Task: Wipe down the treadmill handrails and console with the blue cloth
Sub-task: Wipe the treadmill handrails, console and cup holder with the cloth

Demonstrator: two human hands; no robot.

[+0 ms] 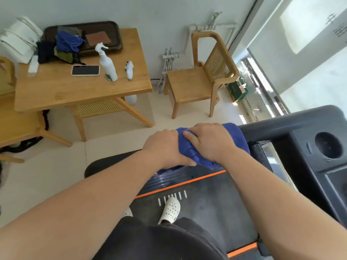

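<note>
Treadmill (206,209): occupies the near right. The person stands on its dark belt in white perforated shoes, facing the left side rail.

Console (319,147): far right, dark plastic with a round recess. No cloth on it; judged not yet wiped.

Handrail (281,126): a dark bar running left from the console. Its left end is covered.

Blue cloth (238,136): bunched and wrapped around that left end of the rail, so that one pass can rub top and underside together.

Left hand (165,145): curled around the cloth's near-left end, thumb underneath, apparently anchoring it.

Right hand (212,139): closed over the top of the cloth, just beside the left hand, pressing it onto the rail.

Surface and room: pale tiled floor (56,175). A wooden table (75,87) stands far left, well apart from the treadmill, carrying a spray bottle (108,64) and a phone (85,70). A wooden chair (197,79) stands against the far wall.
</note>
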